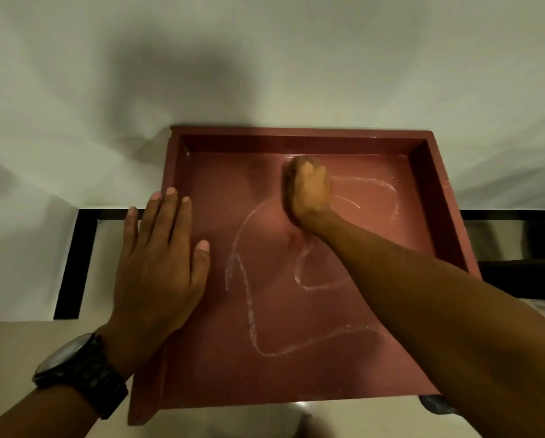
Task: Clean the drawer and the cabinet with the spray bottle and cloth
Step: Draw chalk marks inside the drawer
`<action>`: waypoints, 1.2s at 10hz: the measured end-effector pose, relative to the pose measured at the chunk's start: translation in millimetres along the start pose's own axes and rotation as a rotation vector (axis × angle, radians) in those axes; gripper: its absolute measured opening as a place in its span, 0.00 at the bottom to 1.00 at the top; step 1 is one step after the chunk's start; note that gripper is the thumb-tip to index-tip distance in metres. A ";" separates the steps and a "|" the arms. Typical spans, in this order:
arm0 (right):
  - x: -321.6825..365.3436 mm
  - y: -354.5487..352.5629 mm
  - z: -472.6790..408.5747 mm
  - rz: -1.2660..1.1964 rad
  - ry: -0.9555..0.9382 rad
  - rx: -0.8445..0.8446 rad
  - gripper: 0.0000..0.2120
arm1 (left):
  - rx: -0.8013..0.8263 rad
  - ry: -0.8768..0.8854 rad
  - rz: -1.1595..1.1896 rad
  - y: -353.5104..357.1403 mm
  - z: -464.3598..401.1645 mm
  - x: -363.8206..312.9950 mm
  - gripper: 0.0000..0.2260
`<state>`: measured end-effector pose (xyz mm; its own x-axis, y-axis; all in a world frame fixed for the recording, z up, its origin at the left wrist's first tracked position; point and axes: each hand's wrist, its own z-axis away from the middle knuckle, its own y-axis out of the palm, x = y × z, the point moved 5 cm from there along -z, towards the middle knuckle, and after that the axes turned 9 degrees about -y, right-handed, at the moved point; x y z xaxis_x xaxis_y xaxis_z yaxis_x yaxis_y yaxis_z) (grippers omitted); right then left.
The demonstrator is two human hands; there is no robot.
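Observation:
A reddish-brown drawer [173, 172] lies flat on the floor against a white wall, its inside facing up. Curved white wet streaks [249, 298] run across its bottom panel. My left hand [157, 267] rests flat and open on the drawer's left rim, fingers spread, with a black watch on the wrist. Reaching in from the right, my right hand [310, 191] is blurred and bunched near the drawer's far wall. It presses down on a tan cloth [286, 188], of which only an edge shows beside the fingers. No spray bottle is in view.
The white wall [264, 74] rises just behind the drawer. A black border strip [75, 263] runs along the beige floor on the left and behind. A dark object [438, 406] peeks out under my right forearm at the drawer's near right corner.

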<state>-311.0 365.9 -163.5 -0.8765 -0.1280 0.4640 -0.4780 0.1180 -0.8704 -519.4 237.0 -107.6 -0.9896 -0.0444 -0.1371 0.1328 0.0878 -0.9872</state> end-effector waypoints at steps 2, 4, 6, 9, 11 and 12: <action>72.2 37.4 -17.4 -0.037 -0.139 0.049 0.10 | -0.010 0.012 -0.029 -7.9 -10.1 13.7 0.28; 109.9 46.0 38.0 -0.074 -0.397 0.153 0.09 | -0.018 -0.019 -0.011 -11.2 -9.4 19.5 0.28; 125.1 26.4 150.3 -0.158 -0.321 0.304 0.14 | 0.048 -0.050 -0.027 -3.3 13.5 30.2 0.30; 53.1 -10.8 273.1 -0.210 -0.178 0.235 0.09 | 0.135 -0.053 -0.013 3.1 59.4 6.1 0.31; -25.8 -67.9 261.9 0.055 0.016 -0.008 0.06 | 0.115 -0.031 -0.020 -0.2 60.3 -2.3 0.31; -39.6 -76.2 278.3 0.067 0.163 -0.083 0.07 | 0.108 -0.023 -0.019 -1.8 60.7 -4.6 0.31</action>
<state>-224.1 88.0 -161.4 -0.9010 0.0433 0.4316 -0.4152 0.2025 -0.8869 -511.7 176.7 -110.0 -0.9906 -0.0676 -0.1185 0.1202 -0.0211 -0.9925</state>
